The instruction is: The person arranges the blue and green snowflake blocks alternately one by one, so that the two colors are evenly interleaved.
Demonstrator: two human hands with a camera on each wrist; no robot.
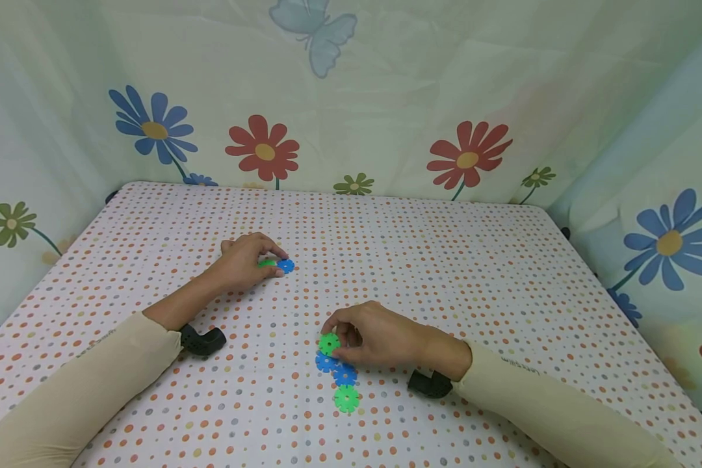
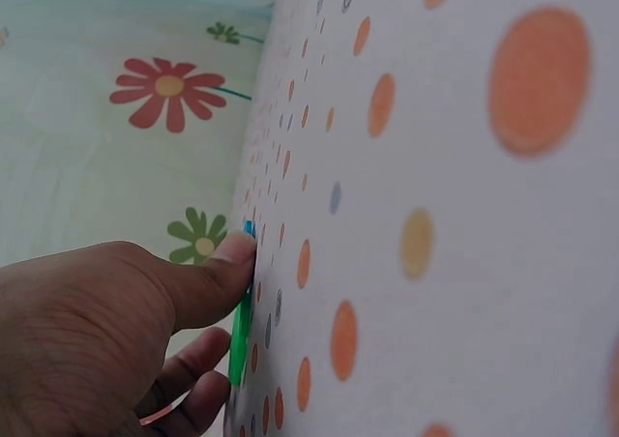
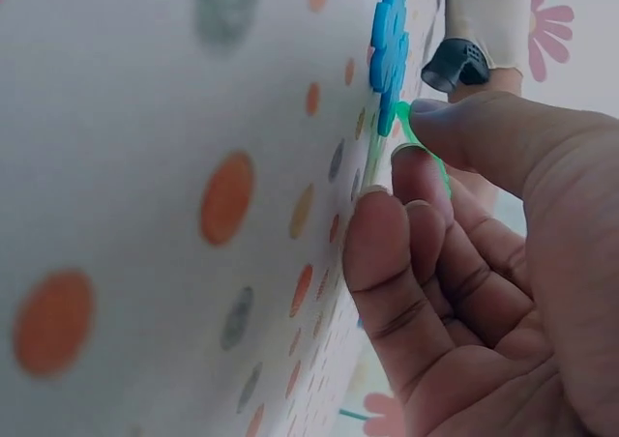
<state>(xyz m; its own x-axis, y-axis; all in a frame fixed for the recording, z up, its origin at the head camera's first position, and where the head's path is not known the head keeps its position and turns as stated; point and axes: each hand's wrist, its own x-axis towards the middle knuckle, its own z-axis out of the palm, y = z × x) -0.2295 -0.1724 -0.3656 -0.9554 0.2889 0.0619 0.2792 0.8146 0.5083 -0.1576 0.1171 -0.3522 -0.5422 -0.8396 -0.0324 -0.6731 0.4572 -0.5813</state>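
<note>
On the table, my left hand has its thumb and index finger at opposite edges of a blue notched interlocking disc. A green disc lies beside that one, partly under the fingers; in the left wrist view the green disc appears edge-on. My right hand pinches a green notched disc between thumb and fingers, tilted up from the table. Right below it come a blue disc, another blue disc and a green disc in a row. Whether the held disc is slotted into the row, I cannot tell.
A dotted cloth covers the table. Black wrist-worn pieces sit under both forearms. A flower-printed curtain stands behind the table and along its sides.
</note>
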